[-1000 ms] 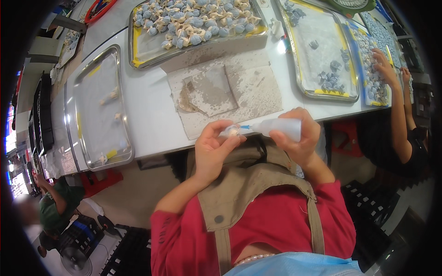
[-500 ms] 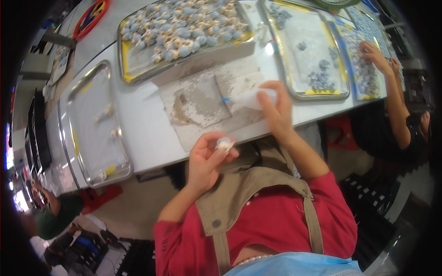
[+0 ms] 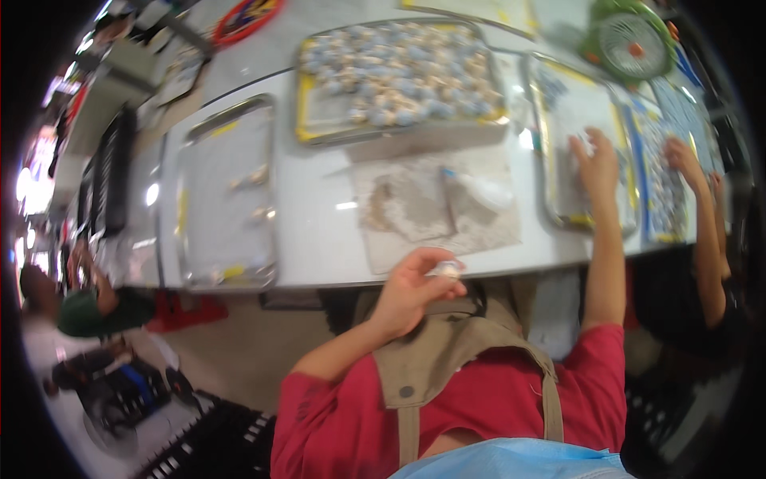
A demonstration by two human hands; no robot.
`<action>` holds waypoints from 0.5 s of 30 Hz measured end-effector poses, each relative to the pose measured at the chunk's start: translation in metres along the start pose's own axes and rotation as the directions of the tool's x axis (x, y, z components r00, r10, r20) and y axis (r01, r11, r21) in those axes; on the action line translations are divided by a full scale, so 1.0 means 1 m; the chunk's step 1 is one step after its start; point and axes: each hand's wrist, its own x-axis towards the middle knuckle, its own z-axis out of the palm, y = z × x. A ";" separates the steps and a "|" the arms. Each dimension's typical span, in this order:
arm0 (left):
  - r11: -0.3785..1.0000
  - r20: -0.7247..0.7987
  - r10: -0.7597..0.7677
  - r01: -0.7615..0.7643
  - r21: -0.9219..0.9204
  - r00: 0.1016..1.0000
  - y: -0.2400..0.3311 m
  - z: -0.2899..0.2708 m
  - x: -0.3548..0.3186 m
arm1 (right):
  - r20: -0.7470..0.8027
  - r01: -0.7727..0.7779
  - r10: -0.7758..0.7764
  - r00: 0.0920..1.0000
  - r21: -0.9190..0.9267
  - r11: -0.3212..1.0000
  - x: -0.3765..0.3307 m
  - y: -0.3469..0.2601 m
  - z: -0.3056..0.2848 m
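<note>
My left hand (image 3: 415, 289) pinches a small cream-and-white figure piece (image 3: 449, 271) near the table's front edge; its details are blurred. My right hand (image 3: 597, 164) hangs over a metal tray (image 3: 581, 100), fingers apart, with nothing visible in them. Small dark grey-blue parts (image 3: 552, 86) show at that tray's far end; others may be hidden under the hand. A white squeeze bottle (image 3: 488, 191) with a blue tip lies on the stained cardboard (image 3: 407, 207) in front of me.
Beyond the cardboard a tray (image 3: 327, 108) holds many blue-and-cream pieces. The left tray (image 3: 211, 199) has a few cream pieces (image 3: 254, 177). A green fan (image 3: 632, 46) stands at the far right. A co-worker's hand (image 3: 682, 158) works at a blue-edged tray (image 3: 656, 215) on the right.
My right hand has let go of the squeeze bottle, now lying on the cardboard, and moved right over the tray. My left hand still holds the piece. The whole view has shifted.
</note>
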 end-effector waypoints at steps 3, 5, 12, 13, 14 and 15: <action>0.999 0.013 -0.019 0.018 0.040 1.000 0.002 0.004 0.003 | 0.139 -0.039 0.047 0.989 -0.058 0.998 0.009 0.014 -0.004; 0.998 -0.008 -0.026 0.026 0.056 1.000 0.005 0.004 -0.001 | 0.193 -0.036 0.042 0.980 -0.036 0.999 0.014 0.011 0.001; 0.996 -0.044 -0.056 0.059 0.070 0.997 -0.002 0.002 0.007 | 0.243 0.035 -0.211 0.947 0.576 0.816 -0.025 -0.065 -0.042; 0.995 -0.022 -0.061 0.063 0.073 0.998 -0.002 0.001 0.006 | 0.233 0.135 -0.344 0.910 0.619 0.774 -0.037 -0.084 -0.052; 0.995 0.001 -0.063 0.062 0.077 0.998 -0.002 0.001 0.007 | 0.286 0.134 -0.457 0.842 0.710 0.691 -0.045 -0.103 -0.068; 0.994 0.017 -0.083 0.081 0.074 0.996 0.000 0.004 0.007 | 0.368 0.090 -0.539 0.758 0.760 0.644 -0.054 -0.114 -0.077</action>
